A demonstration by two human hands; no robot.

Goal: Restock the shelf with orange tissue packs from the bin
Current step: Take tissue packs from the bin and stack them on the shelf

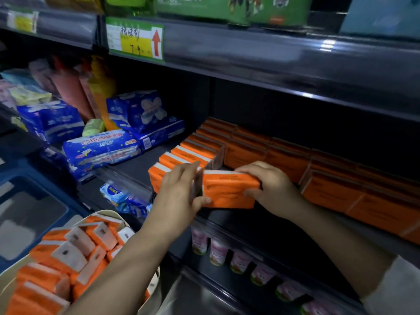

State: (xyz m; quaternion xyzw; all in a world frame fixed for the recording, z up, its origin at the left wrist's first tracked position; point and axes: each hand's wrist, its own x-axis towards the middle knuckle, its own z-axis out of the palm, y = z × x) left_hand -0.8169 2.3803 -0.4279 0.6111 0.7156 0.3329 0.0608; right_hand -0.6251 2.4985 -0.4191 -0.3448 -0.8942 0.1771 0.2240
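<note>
An orange tissue pack (229, 189) stands on its long edge at the front of the dark middle shelf (136, 164). My left hand (179, 189) grips its left end, fingers curled over the top and thumb under the front. My right hand (270, 185) holds its right end with fingers wrapped around it. Just behind it runs a row of upright orange packs (193, 153), and more orange packs (341, 178) are stacked to the right. A round beige bin (145, 308) at the lower left holds several loose orange packs (68, 258).
Blue wrapped packs (102, 148) lie on the left part of the same shelf. The shelf below carries pink-and-green cans (218, 251) and a blue-white pack (122, 198). A blue crate (34, 212) stands at the far left. The upper shelf edge bears a green price tag (135, 39).
</note>
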